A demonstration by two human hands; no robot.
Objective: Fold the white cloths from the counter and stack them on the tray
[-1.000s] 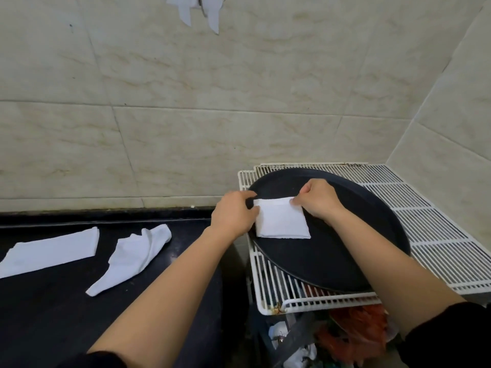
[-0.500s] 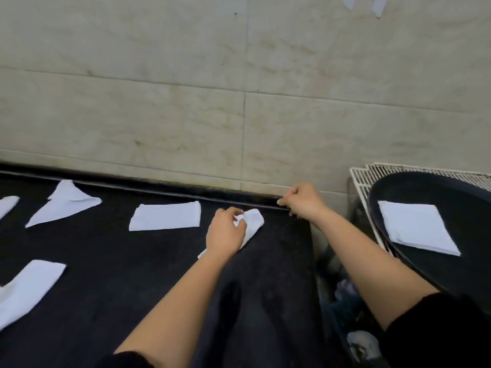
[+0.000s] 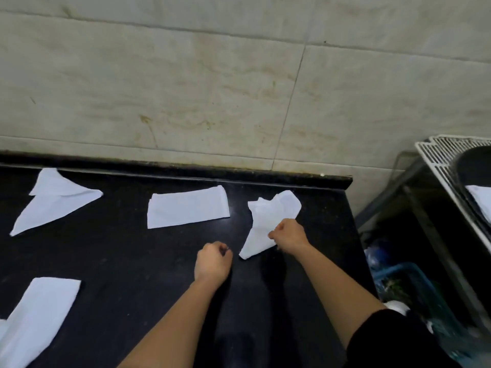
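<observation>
Crumpled cloth (image 3: 275, 216) sits right of centre on the black surface (image 3: 132, 261), near its right end. Right hand (image 3: 288, 235) grasps it at the right edge, fingers curled into the fabric. Its upper part is bunched and its lower corner trails toward the left hand (image 3: 212, 264). Left hand is clenched with nothing in it, just beside that lower corner and apparently not touching.

Changes: a second ago both hands were on the tray (image 3: 471, 166), setting down the folded cloth (image 3: 482, 199). Half a second ago the left hand was on the crumpled cloth and the right was up at the back edge of the surface. Since then the right hand has taken the cloth over and the left has come off it.

Reading: one cloth is stacked and the next is picked. Judged step is opening it flat before folding. It's a limp, creased piece, so the left hand likely needs to catch the free corner.

Waiting, all lying flat and well apart:
- oblong cloth (image 3: 187, 209), centre, just left of the one in hand
- triangular cloth (image 3: 53, 201), upper left
- long cloth (image 3: 39, 314), lower left, partly out of frame

The tray rests on a white wire rack (image 3: 438, 155) at the right edge of the frame.
</observation>
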